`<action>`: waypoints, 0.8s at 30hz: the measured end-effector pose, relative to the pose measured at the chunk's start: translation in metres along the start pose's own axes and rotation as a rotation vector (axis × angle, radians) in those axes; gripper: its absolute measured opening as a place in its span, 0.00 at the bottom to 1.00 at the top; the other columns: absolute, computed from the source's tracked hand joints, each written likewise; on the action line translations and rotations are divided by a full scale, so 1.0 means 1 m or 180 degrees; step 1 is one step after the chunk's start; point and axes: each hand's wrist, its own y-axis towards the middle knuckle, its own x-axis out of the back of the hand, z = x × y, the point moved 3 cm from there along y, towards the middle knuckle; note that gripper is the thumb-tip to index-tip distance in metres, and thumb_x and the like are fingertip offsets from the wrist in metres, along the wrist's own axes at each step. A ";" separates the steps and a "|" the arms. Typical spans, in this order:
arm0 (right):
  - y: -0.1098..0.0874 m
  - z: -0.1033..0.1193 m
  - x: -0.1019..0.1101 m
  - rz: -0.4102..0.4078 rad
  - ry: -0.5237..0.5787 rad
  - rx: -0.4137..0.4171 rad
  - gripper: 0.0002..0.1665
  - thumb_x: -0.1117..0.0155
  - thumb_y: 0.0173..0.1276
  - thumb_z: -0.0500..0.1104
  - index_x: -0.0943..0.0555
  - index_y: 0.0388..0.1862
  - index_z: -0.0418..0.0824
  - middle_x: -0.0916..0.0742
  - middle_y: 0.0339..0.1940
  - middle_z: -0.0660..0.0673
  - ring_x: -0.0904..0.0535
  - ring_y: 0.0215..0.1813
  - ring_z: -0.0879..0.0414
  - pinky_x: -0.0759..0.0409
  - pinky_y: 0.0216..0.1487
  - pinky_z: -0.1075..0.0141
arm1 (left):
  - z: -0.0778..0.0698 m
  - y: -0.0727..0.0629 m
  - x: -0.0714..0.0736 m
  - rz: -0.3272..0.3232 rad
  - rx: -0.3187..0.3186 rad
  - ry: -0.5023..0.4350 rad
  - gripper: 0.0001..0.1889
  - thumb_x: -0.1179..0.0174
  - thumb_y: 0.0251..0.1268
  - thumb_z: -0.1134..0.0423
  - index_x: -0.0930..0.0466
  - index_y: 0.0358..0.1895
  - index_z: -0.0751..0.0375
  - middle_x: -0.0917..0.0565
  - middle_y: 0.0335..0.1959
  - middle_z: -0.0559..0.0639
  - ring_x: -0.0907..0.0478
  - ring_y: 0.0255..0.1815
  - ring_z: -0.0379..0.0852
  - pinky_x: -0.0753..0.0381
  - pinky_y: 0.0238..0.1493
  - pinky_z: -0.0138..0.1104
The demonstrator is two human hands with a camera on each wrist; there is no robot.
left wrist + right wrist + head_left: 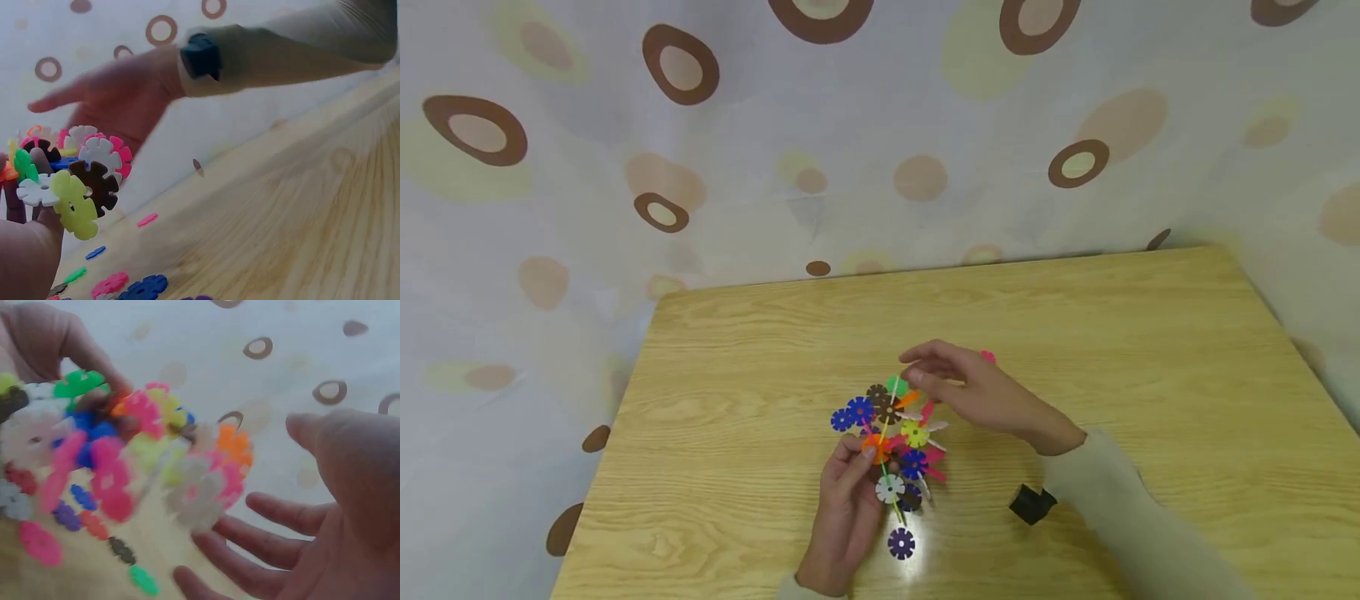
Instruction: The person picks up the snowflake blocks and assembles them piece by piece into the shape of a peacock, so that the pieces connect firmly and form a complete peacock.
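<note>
My left hand (850,492) grips a cluster of interlocked plastic snowflake discs (914,432), its thumb pressed on an orange disc (876,449). Yellow, brown, white, pink, blue and green discs jut from the cluster at many angles. Just beyond and to the right hovers my right hand (966,387). The right wrist view shows this right hand (300,550) with spread, relaxed fingers and nothing held. Its fingertips are close to a white disc (194,490) on the cluster; blur hides whether they touch. Part of the left fingers is hidden behind the discs.
Loose discs lie on the wooden table (737,375), among them a purple one (902,543) near the front and a pink one (988,357) behind the right hand. A black device (201,56) sits at the right wrist. A patterned curtain (850,200) hangs behind the table.
</note>
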 end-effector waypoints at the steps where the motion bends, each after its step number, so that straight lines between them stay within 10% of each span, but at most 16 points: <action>1: -0.005 -0.006 -0.001 0.0063 0.0105 -0.0102 0.28 0.43 0.89 0.52 0.26 0.77 0.39 0.12 0.65 0.36 0.13 0.64 0.42 0.09 0.61 0.48 | 0.000 0.000 0.000 0.0042 0.0024 -0.0044 0.06 0.43 0.83 0.68 0.22 0.46 0.50 0.15 0.46 0.38 0.16 0.47 0.36 0.14 0.55 0.27; 7: -0.027 -0.033 -0.019 0.0617 0.0843 -0.0416 0.34 0.33 0.83 0.47 0.30 0.78 0.33 0.08 0.52 0.34 0.07 0.46 0.45 0.06 0.47 0.43 | 0.003 -0.002 -0.006 0.0108 -0.0010 0.0052 0.12 0.51 0.84 0.72 0.23 0.47 0.48 0.15 0.46 0.36 0.18 0.49 0.34 0.14 0.57 0.27; 18: -0.050 -0.051 -0.035 0.0429 0.1080 -0.0354 0.29 0.29 0.79 0.40 0.27 0.72 0.29 0.09 0.59 0.31 0.06 0.49 0.53 0.05 0.47 0.60 | 0.006 -0.001 -0.014 -0.0486 0.0317 0.1056 0.02 0.48 0.85 0.60 0.29 0.47 0.50 0.19 0.51 0.43 0.20 0.55 0.41 0.20 0.59 0.33; 24: -0.060 -0.058 -0.047 0.0286 0.1159 -0.0499 0.30 0.28 0.78 0.41 0.26 0.72 0.30 0.12 0.63 0.32 0.07 0.56 0.48 0.06 0.50 0.58 | 0.017 -0.002 -0.011 -0.0644 0.0774 0.1730 0.37 0.50 0.88 0.44 0.45 0.84 0.66 0.43 0.86 0.71 0.50 0.89 0.73 0.53 0.91 0.61</action>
